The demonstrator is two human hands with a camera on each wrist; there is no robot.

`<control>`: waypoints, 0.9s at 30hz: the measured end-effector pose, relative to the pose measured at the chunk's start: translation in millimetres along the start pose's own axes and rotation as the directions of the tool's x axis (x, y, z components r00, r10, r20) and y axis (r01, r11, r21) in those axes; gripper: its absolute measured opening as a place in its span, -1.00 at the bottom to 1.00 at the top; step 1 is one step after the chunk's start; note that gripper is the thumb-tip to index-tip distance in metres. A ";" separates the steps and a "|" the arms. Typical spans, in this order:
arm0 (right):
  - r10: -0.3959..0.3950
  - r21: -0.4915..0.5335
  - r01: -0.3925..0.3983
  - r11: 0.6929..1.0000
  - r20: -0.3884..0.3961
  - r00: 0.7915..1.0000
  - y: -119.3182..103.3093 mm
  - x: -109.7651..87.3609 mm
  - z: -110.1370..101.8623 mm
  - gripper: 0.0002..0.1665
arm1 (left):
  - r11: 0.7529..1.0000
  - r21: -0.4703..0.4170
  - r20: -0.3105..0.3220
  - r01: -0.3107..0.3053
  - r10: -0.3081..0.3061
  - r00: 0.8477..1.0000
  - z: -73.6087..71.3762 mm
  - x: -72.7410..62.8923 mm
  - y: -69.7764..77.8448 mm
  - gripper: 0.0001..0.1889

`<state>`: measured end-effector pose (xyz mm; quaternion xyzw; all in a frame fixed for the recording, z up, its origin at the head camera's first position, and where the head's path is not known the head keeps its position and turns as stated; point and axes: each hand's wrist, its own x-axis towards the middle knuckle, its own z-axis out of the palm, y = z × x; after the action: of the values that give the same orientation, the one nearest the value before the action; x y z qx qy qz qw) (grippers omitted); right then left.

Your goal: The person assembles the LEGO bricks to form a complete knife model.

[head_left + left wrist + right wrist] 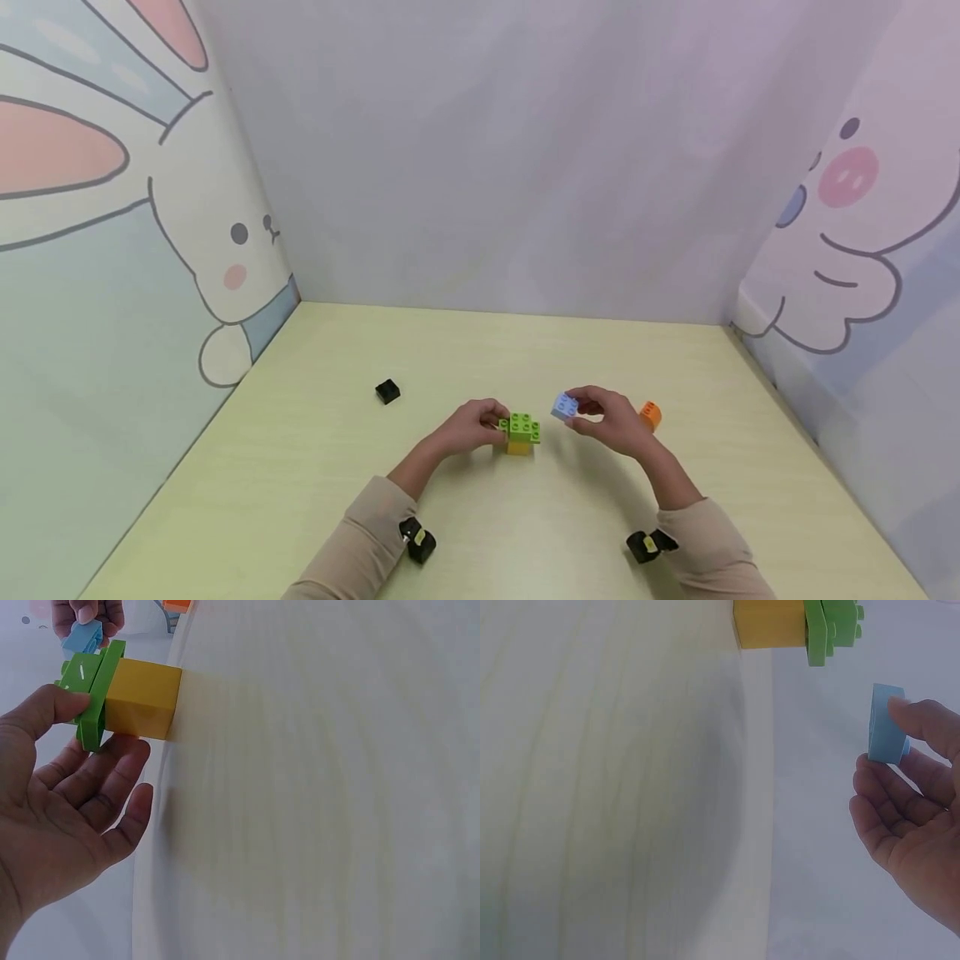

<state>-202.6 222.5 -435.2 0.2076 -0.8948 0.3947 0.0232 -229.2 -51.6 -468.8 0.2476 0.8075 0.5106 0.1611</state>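
A small stack of toy building bricks stands on the table, a yellow brick (518, 448) at its bottom. On top of that sit a wide, flat green piece (101, 697) and a smaller green brick (520, 425) with its studs up. My left hand (468, 428) grips the stack from the left, thumb against the green part, fingers around the far side. To the right of the stack and raised above the table, a light blue brick (887, 724) is pinched between the thumb and fingers of my right hand (617, 422). Its studs show in the head view.
An orange brick (651, 414) lies just beyond my right hand, partly hidden by it. Farther left, a black brick (387, 391) rests on the pale wooden table (480, 350). Grey-white panels with cartoon animals (225, 208) enclose the table at the back and sides.
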 end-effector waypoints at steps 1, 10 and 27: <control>0.000 0.000 0.000 1.000 0.004 1.000 -0.5 0.5 0.7 -0.53 | 1.000 0.003 0.001 0.004 -0.004 1.000 0.0 -0.1 0.3 -0.74; -0.035 0.023 0.034 0.999 0.027 0.999 -7.8 5.3 8.0 -0.55 | 1.000 0.002 0.012 0.007 -0.007 1.000 0.0 0.3 1.0 -0.76; -0.110 0.068 0.106 0.992 0.054 0.992 -23.4 14.5 19.9 -0.56 | 1.000 0.002 0.017 0.028 -0.028 0.999 -0.5 1.1 4.9 -0.77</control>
<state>-204.3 189.0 -429.5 0.2677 -0.8691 0.4157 0.0120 -229.2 -49.6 -464.2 0.2406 0.8099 0.5056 0.1747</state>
